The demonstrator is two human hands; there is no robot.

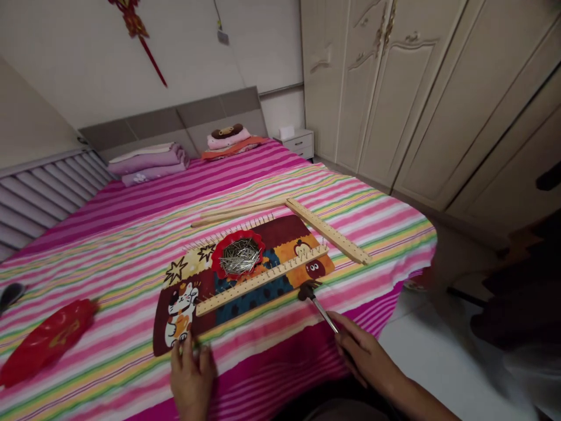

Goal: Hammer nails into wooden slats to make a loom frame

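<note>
My right hand [366, 356] is wrapped round the handle of a small hammer [325, 313], whose dark head rests near the front edge of a patterned mat [280, 234]. My left hand [191, 374] holds nothing I can see, with its fingers stretched and slightly apart at the mat's front left edge, by the printed cat. Across the mat lies a pale wooden strip [263, 282] with small holes and several nails standing up in it. Behind that strip sits a red scalloped bowl [214, 266] full of loose nails [241, 257].
More wooden strips [328, 230] lie behind and right of the mat; upright nails line its back edge. A red plate [48, 342] is at the left on the striped bed [131, 362]. Folded bedding [151, 164] lies by the headboard; a wardrobe [394, 88] stands at the right.
</note>
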